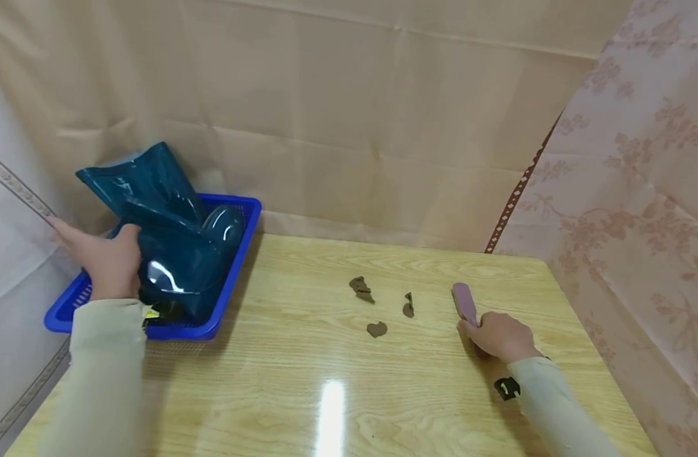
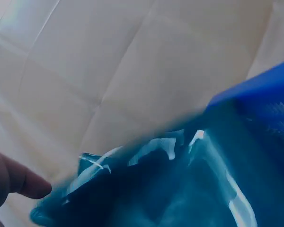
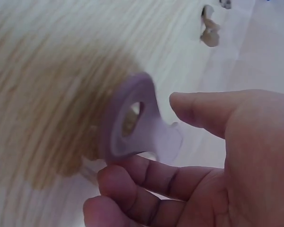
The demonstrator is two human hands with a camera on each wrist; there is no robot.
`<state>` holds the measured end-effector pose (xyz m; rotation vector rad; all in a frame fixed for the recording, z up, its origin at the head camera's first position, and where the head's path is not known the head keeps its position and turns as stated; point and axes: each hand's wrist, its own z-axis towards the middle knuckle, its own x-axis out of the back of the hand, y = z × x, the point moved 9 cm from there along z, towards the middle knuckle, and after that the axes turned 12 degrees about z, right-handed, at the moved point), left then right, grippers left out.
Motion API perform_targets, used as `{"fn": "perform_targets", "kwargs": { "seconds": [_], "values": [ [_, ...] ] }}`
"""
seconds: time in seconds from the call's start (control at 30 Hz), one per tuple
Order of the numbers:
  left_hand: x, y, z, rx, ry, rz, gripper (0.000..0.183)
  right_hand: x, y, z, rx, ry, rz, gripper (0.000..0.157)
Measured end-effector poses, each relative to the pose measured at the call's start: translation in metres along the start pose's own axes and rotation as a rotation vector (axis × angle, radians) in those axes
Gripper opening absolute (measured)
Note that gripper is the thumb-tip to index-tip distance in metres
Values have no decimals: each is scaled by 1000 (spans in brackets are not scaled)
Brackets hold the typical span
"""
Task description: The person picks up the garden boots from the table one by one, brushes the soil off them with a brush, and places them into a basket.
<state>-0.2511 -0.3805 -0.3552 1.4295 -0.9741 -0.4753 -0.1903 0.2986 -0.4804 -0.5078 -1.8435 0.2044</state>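
Note:
A pair of glossy dark teal rubber boots (image 1: 180,257) lies in a blue plastic basket (image 1: 242,254) at the table's left. My left hand (image 1: 110,257) is beside the nearer boot, thumb raised and fingers extended; in the left wrist view a fingertip is right at the edge of a boot (image 2: 180,189). At the right, my right hand (image 1: 503,335) is around the handle of a purple tool (image 1: 464,301). From the right wrist view, its handle (image 3: 116,127) has an oval hole, my fingers (image 3: 118,187) lie loosely along it and my thumb stands apart from it.
Several brown, mud-like pieces (image 1: 377,329) lie scattered mid-table between the basket and the tool. Beige cloth (image 1: 349,127) hangs behind the wooden table (image 1: 303,381), with a flowered pink curtain (image 1: 640,222) on the right and white cloth at the left.

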Motion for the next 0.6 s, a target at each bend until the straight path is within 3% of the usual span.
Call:
{"fn": "perform_targets", "kwargs": {
  "seconds": [0.13,0.33,0.47,0.6],
  "values": [
    [-18,19,-13,-182,11,102,95,-2,-4,-5,0,3,24,56],
    [-54,45,-54,-501,8,80,77,4,-9,-9,21,74,47,51],
    [-81,55,-86,-683,-47,23,71,15,-20,-12,83,170,61,49],
    [-108,53,-114,-784,-115,8,63,28,-42,-20,217,338,100,45]
  ]
}}
